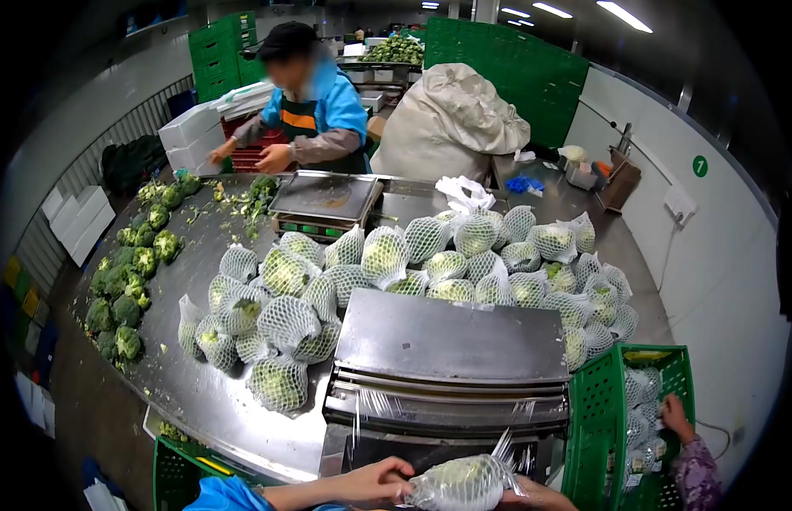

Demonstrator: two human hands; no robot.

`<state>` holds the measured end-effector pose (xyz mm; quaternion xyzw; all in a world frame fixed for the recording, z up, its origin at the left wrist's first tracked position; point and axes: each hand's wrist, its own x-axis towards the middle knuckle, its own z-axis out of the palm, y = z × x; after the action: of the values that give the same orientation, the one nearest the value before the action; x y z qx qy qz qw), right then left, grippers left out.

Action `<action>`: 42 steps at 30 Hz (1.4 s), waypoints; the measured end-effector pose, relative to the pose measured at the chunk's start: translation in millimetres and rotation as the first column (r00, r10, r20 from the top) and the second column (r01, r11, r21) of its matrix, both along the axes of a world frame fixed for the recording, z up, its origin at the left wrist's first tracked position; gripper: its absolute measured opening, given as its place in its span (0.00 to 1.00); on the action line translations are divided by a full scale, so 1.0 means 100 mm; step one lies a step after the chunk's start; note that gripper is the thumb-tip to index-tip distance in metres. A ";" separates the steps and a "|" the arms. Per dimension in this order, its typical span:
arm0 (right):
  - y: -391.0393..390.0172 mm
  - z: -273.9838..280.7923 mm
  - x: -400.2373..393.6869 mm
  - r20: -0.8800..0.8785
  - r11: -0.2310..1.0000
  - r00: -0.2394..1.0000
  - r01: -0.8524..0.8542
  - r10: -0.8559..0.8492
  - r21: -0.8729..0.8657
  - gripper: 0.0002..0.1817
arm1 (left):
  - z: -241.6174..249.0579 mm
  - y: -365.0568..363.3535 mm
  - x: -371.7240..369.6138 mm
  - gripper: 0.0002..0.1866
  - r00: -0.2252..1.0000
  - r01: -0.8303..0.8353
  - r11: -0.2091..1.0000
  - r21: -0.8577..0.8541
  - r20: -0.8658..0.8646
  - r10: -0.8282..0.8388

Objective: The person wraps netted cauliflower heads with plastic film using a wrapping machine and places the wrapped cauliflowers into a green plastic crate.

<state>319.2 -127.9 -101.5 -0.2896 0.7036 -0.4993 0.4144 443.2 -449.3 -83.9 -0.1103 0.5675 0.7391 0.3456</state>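
At the bottom centre, a broccoli head in a white foam net (460, 484) lies on its side with clear film around it. My left hand (379, 482) grips its left end with bent fingers. On the other end is my right hand (536, 496), its fingers partly hidden behind the film and cut by the frame edge. Just beyond the hands stands a metal film-wrapping machine (451, 336), with loose strips of clear film hanging at its front. Many netted broccoli heads (287, 322) are heaped behind and left of the machine.
Loose broccoli (123, 289) lines the table's left edge. Across the table, a co-worker (307, 102) stands beside a metal-topped scale (324, 194). Another person's hand (675, 417) reaches into a green crate (596, 426) of wrapped heads at right. Another green crate (179, 477) sits lower left.
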 end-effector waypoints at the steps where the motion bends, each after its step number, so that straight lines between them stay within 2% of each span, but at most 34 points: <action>1: 0.16 -0.16 0.12 0.020 0.999 0.999 0.031 -0.032 0.020 0.33 | -0.11 0.02 0.21 0.20 0.975 -0.141 0.980 0.141 0.191 0.112; 2: 0.35 -0.33 0.22 0.037 0.997 0.997 0.062 -0.064 0.043 0.30 | -0.68 -0.01 0.42 0.26 0.920 -0.281 0.842 0.461 0.379 0.099; 3: 0.55 -0.49 0.29 0.052 0.993 0.994 0.094 -0.098 0.069 0.28 | -0.67 -0.10 0.46 0.32 0.827 -0.364 0.754 0.547 0.563 -0.009; 5: 0.91 -0.75 0.51 0.095 0.979 0.980 0.161 -0.173 0.123 0.23 | -0.15 -0.06 0.47 0.22 0.992 -0.069 0.994 0.080 0.109 0.060; 6: 1.00 -0.79 0.67 0.124 0.969 0.969 0.195 -0.215 0.155 0.21 | 0.01 0.00 0.53 0.18 0.993 0.003 0.975 -0.220 -0.115 -0.029; 7: 0.50 -0.22 0.68 0.248 0.848 0.818 0.459 -0.520 0.265 0.13 | -0.17 0.03 0.54 0.13 0.798 -0.260 0.834 -0.487 -0.595 -0.098; 8: 0.40 -0.25 0.66 0.353 0.732 0.648 0.649 -0.675 0.207 0.14 | -0.07 0.09 0.46 0.08 0.742 -0.441 0.714 -0.544 -0.669 -0.052; 9: 0.25 -0.06 0.61 0.144 0.812 0.800 0.576 -0.583 0.091 0.11 | -0.06 0.12 0.35 0.06 0.648 -0.598 0.636 -0.488 -0.761 0.025; 10: -0.09 -0.05 0.65 0.038 0.596 0.598 0.801 -0.801 -0.052 0.13 | -0.10 0.13 0.23 0.06 0.587 -0.672 0.565 -0.479 -0.810 0.012; 11: -0.26 0.13 0.60 0.187 0.524 0.508 0.850 -0.841 0.045 0.12 | -0.10 0.14 0.14 0.08 0.666 -0.645 0.577 -0.500 -0.739 0.104; 12: -0.32 0.10 0.59 0.364 0.445 0.415 0.895 -0.833 -0.003 0.12 | -0.19 0.16 0.06 0.10 0.715 -0.684 0.605 -0.408 -0.538 0.446; 13: -0.32 0.15 0.57 0.627 0.342 0.221 0.936 -0.747 0.078 0.12 | -0.31 0.14 0.01 0.10 0.633 -0.769 0.613 -0.179 -0.346 0.693; 14: -0.23 0.20 0.55 0.667 0.279 0.092 0.944 -0.739 0.178 0.12 | -0.32 0.08 0.03 0.11 0.488 -0.872 0.489 -0.002 -0.044 0.872; 15: -0.08 0.26 0.60 0.728 0.349 0.146 0.927 -0.670 0.135 0.12 | -0.22 0.01 0.15 0.10 0.450 -0.884 0.452 -0.116 0.047 0.892; 17: 0.24 0.11 0.84 0.856 0.416 0.097 0.897 -0.508 0.146 0.12 | -0.26 -0.05 0.63 0.11 0.410 -0.905 0.423 -0.039 0.187 0.893; 18: 0.46 -0.38 1.12 0.806 0.424 0.101 0.884 -0.583 0.196 0.12 | -0.42 0.05 0.90 0.12 0.453 -0.849 0.489 -0.202 0.200 0.869; 19: 0.55 -0.81 1.39 0.727 0.313 -0.095 0.859 -0.680 0.405 0.13 | -0.65 0.16 1.16 0.12 0.501 -0.767 0.542 -0.342 0.209 0.840; 20: 0.37 -1.01 1.52 0.521 0.235 -0.188 0.731 -0.833 0.640 0.13 | -0.87 0.32 1.31 0.13 0.710 -0.578 0.685 -0.442 0.140 0.690; 21: -0.04 -0.96 1.44 0.187 0.210 0.099 0.563 -0.977 0.799 0.14 | -0.84 0.57 1.15 0.11 0.703 -0.469 0.755 -0.459 0.323 0.633; 22: -0.24 -0.96 1.42 0.201 0.525 0.531 0.578 -0.823 0.625 0.18 | -1.10 0.75 1.15 0.10 0.873 -0.451 0.736 -0.505 -0.080 0.481; 23: -0.15 -1.21 1.55 0.337 0.785 0.710 0.529 -0.618 0.324 0.22 | -1.22 0.82 1.06 0.11 0.905 -0.376 0.858 -0.351 0.061 0.421; 24: -0.16 -1.17 1.55 0.440 0.815 0.685 0.493 -0.580 0.305 0.24 | -1.72 0.95 1.28 0.12 0.838 -0.483 0.769 -0.419 0.033 0.545; 26: -0.18 -1.11 1.54 0.624 0.866 0.608 0.420 -0.491 0.272 0.29 | -2.17 1.07 1.27 0.16 0.878 -0.470 0.767 -0.437 -0.140 0.458; 27: -0.10 -0.92 1.48 0.685 0.841 0.550 0.511 -0.478 0.176 0.30 | -2.06 1.10 1.12 0.17 0.934 -0.337 0.839 -0.427 -0.261 0.242; 28: -0.01 -0.76 1.50 0.747 0.801 0.495 0.593 -0.444 0.083 0.31 | -1.83 1.10 1.01 0.18 0.928 -0.196 0.878 -0.436 -0.372 0.023; 31: 0.12 -0.38 1.55 0.876 0.598 0.434 0.766 -0.209 -0.237 0.36 | -1.09 1.16 0.16 0.18 0.858 -0.183 0.968 0.172 -0.452 0.242; 33: 0.29 -0.25 1.43 0.906 0.390 0.376 0.877 -0.192 -0.281 0.38 | -0.43 1.43 -0.32 0.18 0.812 -0.088 0.939 0.332 -0.522 0.260; 34: 0.42 -0.25 1.34 0.913 0.249 0.333 0.929 -0.237 -0.274 0.40 | -0.11 1.58 -0.53 0.18 0.763 0.005 0.963 0.270 -0.623 0.171; 35: 0.62 -0.20 1.24 0.892 0.109 0.310 0.951 -0.330 -0.291 0.41 | 0.28 1.71 -0.79 0.24 0.581 0.118 0.992 0.046 -0.814 -0.031; 37: 0.99 0.20 0.96 0.759 -0.026 0.320 0.914 -0.567 -0.405 0.38 | 0.68 1.86 -1.23 0.28 0.287 0.299 0.909 -0.291 -0.881 -0.377; 38: 1.14 0.56 0.80 0.646 -0.046 0.298 0.887 -0.703 -0.460 0.34 | 0.74 1.83 -1.46 0.28 0.197 0.191 0.879 -0.437 -0.860 -0.470; 39: 1.55 0.61 0.62 0.585 -0.038 0.426 0.786 -0.690 -0.617 0.29 | 0.79 1.72 -1.71 0.28 0.121 0.075 0.830 -0.553 -0.821 -0.558; 40: 2.00 0.48 0.64 0.678 -0.397 0.059 0.773 -0.733 -0.496 0.31 | 0.76 1.64 -2.00 0.28 0.109 -0.121 0.807 -0.578 -0.816 -0.568; 42: 2.67 0.34 0.76 0.620 -0.602 -0.296 0.710 -0.727 -0.366 0.30 | 0.46 1.33 -2.76 0.25 0.123 -0.449 0.713 -0.539 -0.827 -0.548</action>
<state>394.9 139.1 -67.2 0.2700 0.3564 -0.8283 -0.3376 167.3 -316.0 -38.3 0.3088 0.8788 0.3243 -0.1647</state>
